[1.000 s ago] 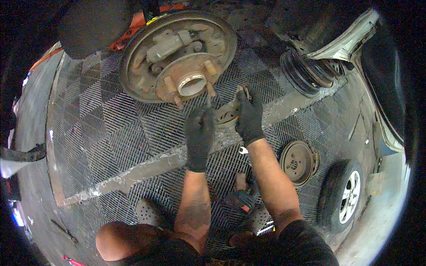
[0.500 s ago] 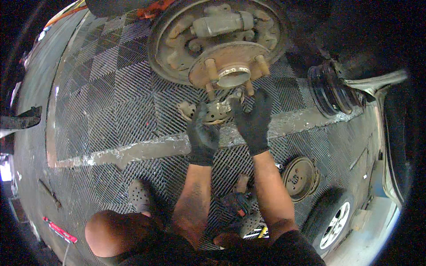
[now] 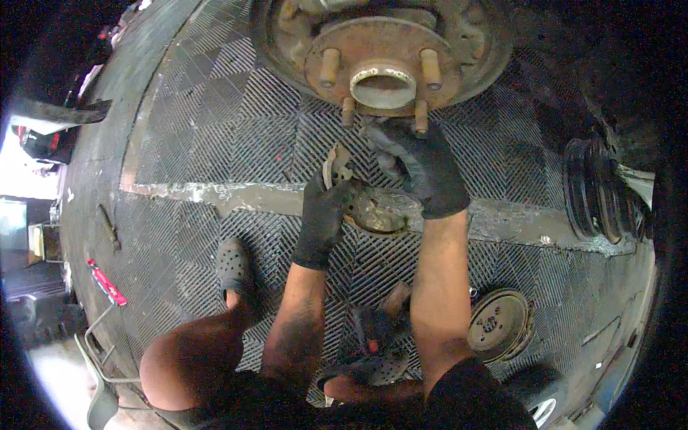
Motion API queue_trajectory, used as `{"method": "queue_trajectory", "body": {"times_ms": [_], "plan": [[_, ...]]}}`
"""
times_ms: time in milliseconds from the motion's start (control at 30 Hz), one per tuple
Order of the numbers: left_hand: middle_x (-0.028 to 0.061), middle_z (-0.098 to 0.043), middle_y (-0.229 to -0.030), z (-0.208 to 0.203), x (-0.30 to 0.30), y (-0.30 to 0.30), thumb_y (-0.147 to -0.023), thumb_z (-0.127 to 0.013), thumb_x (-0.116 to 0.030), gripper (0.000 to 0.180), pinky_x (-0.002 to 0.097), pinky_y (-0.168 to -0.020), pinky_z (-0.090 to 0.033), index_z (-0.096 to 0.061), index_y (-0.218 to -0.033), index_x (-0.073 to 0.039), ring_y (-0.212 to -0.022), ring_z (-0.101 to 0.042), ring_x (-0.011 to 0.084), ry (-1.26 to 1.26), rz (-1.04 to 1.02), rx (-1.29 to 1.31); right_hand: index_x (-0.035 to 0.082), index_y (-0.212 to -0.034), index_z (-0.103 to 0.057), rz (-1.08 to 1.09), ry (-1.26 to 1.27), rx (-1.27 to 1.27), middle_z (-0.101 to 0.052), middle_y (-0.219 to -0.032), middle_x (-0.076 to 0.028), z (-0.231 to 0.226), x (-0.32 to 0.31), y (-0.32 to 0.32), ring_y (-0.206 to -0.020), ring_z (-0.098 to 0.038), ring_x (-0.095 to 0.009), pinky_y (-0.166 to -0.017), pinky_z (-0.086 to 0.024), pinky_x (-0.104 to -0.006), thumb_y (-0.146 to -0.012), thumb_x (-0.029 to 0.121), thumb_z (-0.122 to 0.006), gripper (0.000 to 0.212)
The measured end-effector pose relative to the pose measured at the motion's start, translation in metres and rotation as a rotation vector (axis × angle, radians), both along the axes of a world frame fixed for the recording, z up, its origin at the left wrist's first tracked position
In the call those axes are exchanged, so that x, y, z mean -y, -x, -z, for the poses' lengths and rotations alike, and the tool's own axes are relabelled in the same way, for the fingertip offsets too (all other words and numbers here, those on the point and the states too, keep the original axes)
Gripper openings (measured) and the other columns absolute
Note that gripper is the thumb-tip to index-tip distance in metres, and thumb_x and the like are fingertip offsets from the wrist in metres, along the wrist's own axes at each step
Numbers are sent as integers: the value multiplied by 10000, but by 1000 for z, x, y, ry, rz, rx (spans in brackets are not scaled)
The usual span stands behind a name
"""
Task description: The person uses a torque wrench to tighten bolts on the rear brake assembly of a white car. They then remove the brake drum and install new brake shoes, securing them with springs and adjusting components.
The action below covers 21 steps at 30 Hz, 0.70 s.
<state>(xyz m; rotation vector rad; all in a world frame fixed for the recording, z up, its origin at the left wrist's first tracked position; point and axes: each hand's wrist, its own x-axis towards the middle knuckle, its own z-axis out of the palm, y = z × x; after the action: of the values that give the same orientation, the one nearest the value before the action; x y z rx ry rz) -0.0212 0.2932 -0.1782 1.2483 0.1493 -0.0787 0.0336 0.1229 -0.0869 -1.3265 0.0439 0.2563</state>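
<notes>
My left hand, in a black glove, is closed around a worn, curved brake shoe. One end of the shoe rises above my fingers; its body slants down to the right. My right hand, gloved in black too, is just under the rusty wheel hub, by its lower right stud. Its fingers reach left, apart from the shoe; they are slightly smeared and I see nothing held in them. Behind the hub is the round backing plate, with its top cut off by the view.
A wheel rim stands at the right. A round brake drum lies near my right forearm, with a tyre below it. A dark tool with a red part lies between my arms. A red strip is at the left.
My right hand has left the brake shoe and moved up to the hub's underside. My left hand keeps the shoe, which has turned and tilted. The view has shifted, showing the hub higher.
</notes>
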Motion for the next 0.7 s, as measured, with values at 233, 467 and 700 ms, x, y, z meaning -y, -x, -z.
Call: {"method": "queue_trajectory", "body": {"times_ms": [233,467,700], "plan": [[56,-665,-1178,13,-38,-11,-931,-658,-230,400,426,-929,-569,-627,-1277,-34,-1056,-667,248,564,164,-84,57,-1094,-693,-7,468,471,-659,-774,-14,8,-3,-6,-620,-585,-97,-570,-466,-267,-939,259,-747,261],[36,-668,-1200,47,-7,-23,-992,-631,-364,363,393,-881,-552,-682,-1232,-97,-1001,-652,215,622,-59,-234,230,-1365,-619,40,813,126,-722,-1101,-51,23,23,-9,-914,-683,-227,-900,-533,-365,-953,200,-664,415],[44,-679,-1076,51,16,-39,-996,-642,-428,444,349,-865,-504,-686,-1158,-17,-946,-624,181,201,93,-202,53,-1086,-591,181,876,258,-607,-836,-52,32,16,36,-631,-521,-132,-558,-425,-286,-964,106,-689,165]]}}
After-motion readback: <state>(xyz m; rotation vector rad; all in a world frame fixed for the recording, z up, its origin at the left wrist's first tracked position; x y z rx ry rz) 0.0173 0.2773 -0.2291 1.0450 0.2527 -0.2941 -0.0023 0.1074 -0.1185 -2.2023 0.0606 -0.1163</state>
